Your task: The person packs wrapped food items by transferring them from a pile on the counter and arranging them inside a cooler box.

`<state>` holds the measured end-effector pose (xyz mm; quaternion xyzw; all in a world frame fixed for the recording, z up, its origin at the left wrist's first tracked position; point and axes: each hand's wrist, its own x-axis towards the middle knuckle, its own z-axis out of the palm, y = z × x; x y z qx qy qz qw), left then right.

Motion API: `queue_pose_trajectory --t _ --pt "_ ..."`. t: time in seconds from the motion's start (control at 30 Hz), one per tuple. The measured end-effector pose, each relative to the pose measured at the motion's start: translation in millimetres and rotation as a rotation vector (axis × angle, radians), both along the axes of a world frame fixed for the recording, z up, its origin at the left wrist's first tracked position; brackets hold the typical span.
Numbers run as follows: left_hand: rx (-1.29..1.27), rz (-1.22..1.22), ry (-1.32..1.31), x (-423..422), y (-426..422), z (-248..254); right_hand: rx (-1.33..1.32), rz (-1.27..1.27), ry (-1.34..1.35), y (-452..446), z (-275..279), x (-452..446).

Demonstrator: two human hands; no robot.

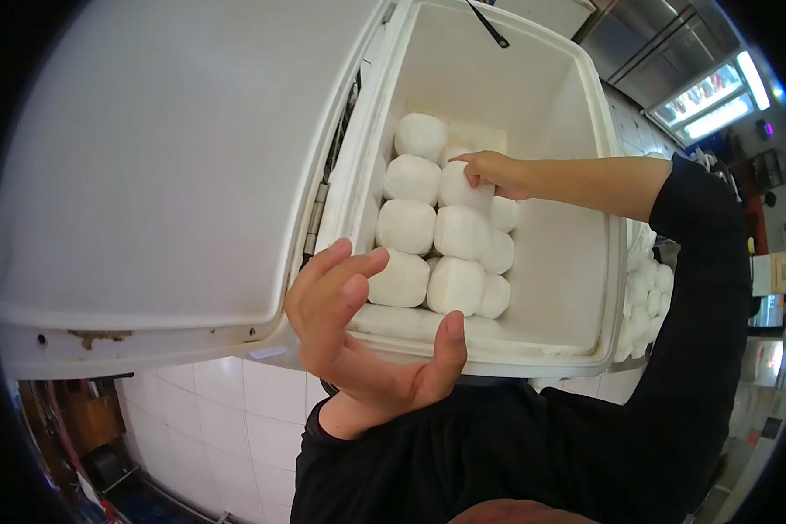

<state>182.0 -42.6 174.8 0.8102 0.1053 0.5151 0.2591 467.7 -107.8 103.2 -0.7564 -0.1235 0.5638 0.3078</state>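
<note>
Inside a white cooler box (576,288), rounded white blocks that look like trimmed coconuts sit in stacked rows. My right hand (496,175) reaches into the box from the right, its fingers curled over the far edge of one white coconut (465,188) in the upper layer. Part of that coconut and the one behind it are hidden by the hand. My left hand (367,336) hovers over the near left rim, fingers spread and holding nothing. Closest to its fingertips is another coconut (399,279) at the front left of the stack.
The hinged lid (166,175) stands open on the left. A dark strap (489,24) hangs over the far wall. Right of the box, more white pieces (646,293) are piled, seemingly in clear plastic. Pale floor tiles (227,415) show below, with steel cabinets (642,39) beyond.
</note>
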Motion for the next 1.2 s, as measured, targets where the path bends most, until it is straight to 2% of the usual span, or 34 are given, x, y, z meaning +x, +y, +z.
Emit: queue_pose_trajectory --t 0.13,0.2,0.3,0.4,0.5,0.53,0.6,0.67,0.7,0.77,0.83,0.9,0.97,1.03,1.1,1.17,1.2 --pt "0.026 0.003 0.043 0 0 -1 -0.022 -0.123 -0.11 2 -18 -11" --pt "0.011 -0.004 0.03 0 -1 -3 0.007 -0.142 -0.071 2 -15 -11" --pt "-0.024 -0.014 -0.01 -1 -2 -6 -0.096 -0.216 -0.117 4 4 -17" --pt "-0.037 -0.018 -0.027 -1 -1 -5 -0.081 -0.148 -0.016 2 -1 -3" --pt "-0.057 0.065 0.029 -4 -5 -4 -0.115 -0.081 -0.119 3 -7 2" --pt "-0.081 0.094 0.032 -3 -6 -5 -0.088 0.512 -0.369 4 -38 38" --pt "-0.117 0.13 0.042 -2 -7 -6 -0.089 0.753 -0.561 -8 -32 40" --pt "-0.133 0.156 0.0 0 -11 -4 -0.039 0.225 -0.454 -7 40 -5" --pt "-0.142 0.163 -0.025 3 -13 -4 0.049 0.051 -0.408 -20 57 -8" --pt "-0.131 0.184 0.0 3 -14 -3 0.355 0.198 -0.45 -66 120 -36" --pt "-0.119 0.18 -0.039 3 -13 -5 0.576 0.332 -0.645 -124 160 -57" --pt "-0.098 0.134 -0.149 3 -9 -10 0.582 0.5 -0.866 -197 183 -64" --pt "-0.097 0.12 -0.249 1 -10 -14 0.49 0.454 -0.978 -275 194 -77" --pt "-0.05 0.195 -0.304 -2 -24 -16 0.234 0.376 -1.016 -358 194 -85" --pt "-0.075 0.157 -0.522 4 -63 -17 0.173 0.202 -1.026 -448 172 -83" --pt "0.088 0.126 -0.595 12 -114 -22 -0.036 0.002 -1.066 -546 134 -82" --pt "0.107 -0.051 -0.679 24 -145 -26 -0.199 -0.065 -1.035 -584 116 -83"
